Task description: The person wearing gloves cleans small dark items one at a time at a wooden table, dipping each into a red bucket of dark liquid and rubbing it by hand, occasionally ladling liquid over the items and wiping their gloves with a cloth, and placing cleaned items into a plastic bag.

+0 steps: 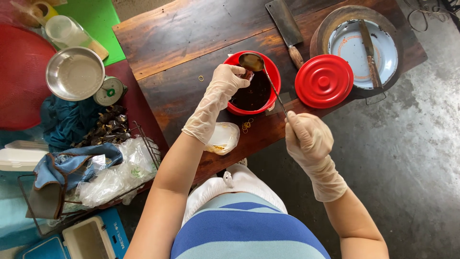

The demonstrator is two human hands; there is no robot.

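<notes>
Here, near the centre of the frame, the gloved left hand reaches over the rim of a red bowl of dark liquid, its fingertips pinched on a small clear cup held just above the dark surface. The gloved right hand, lower and right of centre, is closed around the end of a long-handled metal spoon, whose bowl hangs over the upper edge of the red bowl, just beside the small cup. The red bowl sits on a dark wooden table that fills the upper middle of the frame. Just right of the bowl lies a round red lid, overlapping a round wooden block that carries a white enamel plate with a knife across it. A cleaver lies above the bowl, near the top edge. Below the left wrist a small plastic bag rests at the table's near edge, with a few rubber bands just right of it. At upper left stands a steel bowl, and at lower left a wire basket holds clear plastic bags.
</notes>
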